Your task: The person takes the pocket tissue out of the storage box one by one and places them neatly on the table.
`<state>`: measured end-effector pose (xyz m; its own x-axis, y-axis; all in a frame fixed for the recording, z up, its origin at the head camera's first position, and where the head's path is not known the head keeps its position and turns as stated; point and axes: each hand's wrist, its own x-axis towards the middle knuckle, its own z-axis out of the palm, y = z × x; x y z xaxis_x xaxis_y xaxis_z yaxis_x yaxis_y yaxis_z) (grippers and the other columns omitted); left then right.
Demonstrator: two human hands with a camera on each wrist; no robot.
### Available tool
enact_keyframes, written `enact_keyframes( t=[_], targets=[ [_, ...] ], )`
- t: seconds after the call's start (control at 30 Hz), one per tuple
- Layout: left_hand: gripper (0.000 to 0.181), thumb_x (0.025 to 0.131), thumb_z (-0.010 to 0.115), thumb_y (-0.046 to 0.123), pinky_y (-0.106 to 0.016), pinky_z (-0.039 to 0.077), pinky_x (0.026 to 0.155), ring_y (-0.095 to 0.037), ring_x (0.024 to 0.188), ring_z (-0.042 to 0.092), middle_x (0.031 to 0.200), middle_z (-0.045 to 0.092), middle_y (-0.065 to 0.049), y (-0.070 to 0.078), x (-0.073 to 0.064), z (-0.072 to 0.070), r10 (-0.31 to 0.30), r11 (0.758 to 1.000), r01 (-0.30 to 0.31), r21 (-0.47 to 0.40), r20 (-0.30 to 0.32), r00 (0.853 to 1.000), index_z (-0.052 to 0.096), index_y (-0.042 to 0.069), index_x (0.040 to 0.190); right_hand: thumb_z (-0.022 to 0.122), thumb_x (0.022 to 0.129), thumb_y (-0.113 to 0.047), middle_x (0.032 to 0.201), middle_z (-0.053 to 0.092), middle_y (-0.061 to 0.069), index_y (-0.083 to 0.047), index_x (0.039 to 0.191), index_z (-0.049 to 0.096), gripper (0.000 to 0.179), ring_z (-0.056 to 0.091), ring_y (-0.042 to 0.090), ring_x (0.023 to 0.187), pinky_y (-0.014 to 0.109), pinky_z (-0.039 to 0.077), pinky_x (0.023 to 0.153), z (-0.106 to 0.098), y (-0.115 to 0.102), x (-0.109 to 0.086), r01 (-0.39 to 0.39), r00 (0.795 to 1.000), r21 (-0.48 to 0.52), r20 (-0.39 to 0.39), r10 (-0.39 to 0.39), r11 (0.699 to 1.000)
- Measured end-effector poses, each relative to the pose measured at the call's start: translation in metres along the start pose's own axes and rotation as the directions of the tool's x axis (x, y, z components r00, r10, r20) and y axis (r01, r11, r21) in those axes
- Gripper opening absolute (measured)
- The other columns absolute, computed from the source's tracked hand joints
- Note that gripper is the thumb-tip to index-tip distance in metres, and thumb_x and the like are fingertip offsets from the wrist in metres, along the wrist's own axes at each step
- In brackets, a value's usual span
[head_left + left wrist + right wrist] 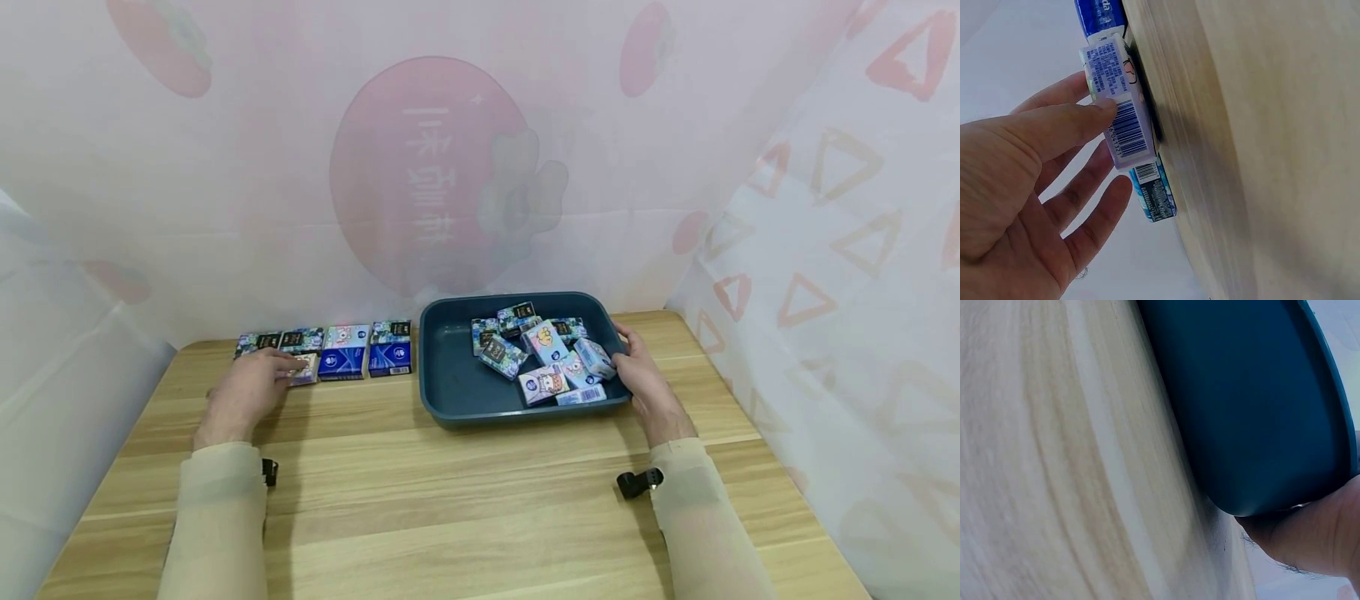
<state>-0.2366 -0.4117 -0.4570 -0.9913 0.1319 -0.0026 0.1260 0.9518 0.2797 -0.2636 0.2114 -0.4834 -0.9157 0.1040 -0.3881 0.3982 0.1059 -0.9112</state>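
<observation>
My left hand (243, 392) pinches a pale purple tissue pack (1119, 100) between thumb and fingers, its barcode side showing in the left wrist view. This pack sits at the front of a row of packs, beside a blue tissue pack (341, 363). Behind it is a dark floral pack (302, 338). On the right, my right hand (647, 379) grips the right end of a dark teal tray (457, 375), thumb at the rim. Several floral and cartoon-printed tissue packs (546, 342) lie jumbled in the tray's right part.
Another blue pack (390, 359) stands at the row's right end, just left of the tray, with a floral pack (392, 332) behind it. The wooden table (450, 500) ends at a printed curtain (262, 208) at the back.
</observation>
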Motion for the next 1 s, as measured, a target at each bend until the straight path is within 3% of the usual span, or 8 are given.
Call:
enact_keyframes(
  t=[0.3,0.47,0.7,1.0],
  targets=[
    [0.037,0.107,0.069,-0.01,-0.081,0.052,0.122,-0.066,0.143,0.062,0.151,0.069,-0.039,0.003,0.004,0.005,0.022,1.0,-0.022,-0.007,-0.013,1.0,0.081,-0.003,0.141,0.046,0.114,0.001,0.19,0.036,0.019,-0.036,0.187,0.029,0.083,0.048,0.035,0.153,0.05,0.042,0.127,-0.016,0.015,0.019,0.057,0.998,-0.001,0.023,-0.057,0.998],
    [0.038,0.108,0.066,-0.011,-0.081,0.052,0.121,-0.067,0.141,0.063,0.15,0.067,-0.041,0.005,0.007,0.006,0.033,0.999,-0.033,-0.017,-0.01,0.999,0.079,-0.004,0.143,0.038,0.115,0.001,0.194,0.027,0.018,-0.033,0.19,0.02,0.084,0.039,0.038,0.163,0.056,0.033,0.138,-0.009,0.004,0.007,0.018,1.0,-0.01,-0.002,-0.018,1.0],
    [0.041,0.109,0.064,-0.012,-0.078,0.059,0.112,-0.065,0.133,0.067,0.145,0.068,-0.04,0.008,0.009,0.009,0.032,0.999,-0.032,-0.017,-0.007,0.999,0.077,-0.004,0.147,0.035,0.117,0.002,0.194,0.026,0.021,-0.03,0.191,0.015,0.083,0.04,0.038,0.161,0.053,0.035,0.135,-0.005,0.001,0.002,0.023,1.0,-0.027,0.005,-0.023,0.999],
    [0.034,0.113,0.067,-0.001,-0.083,0.051,0.121,-0.066,0.139,0.064,0.148,0.07,-0.039,0.014,0.013,0.006,0.054,0.998,-0.054,-0.034,-0.004,0.999,0.076,-0.005,0.146,0.034,0.116,0.002,0.193,0.026,0.022,-0.029,0.191,0.014,0.083,0.037,0.04,0.162,0.055,0.034,0.137,-0.003,0.0,-0.001,0.037,0.999,-0.038,0.028,-0.036,0.999]
  ],
)
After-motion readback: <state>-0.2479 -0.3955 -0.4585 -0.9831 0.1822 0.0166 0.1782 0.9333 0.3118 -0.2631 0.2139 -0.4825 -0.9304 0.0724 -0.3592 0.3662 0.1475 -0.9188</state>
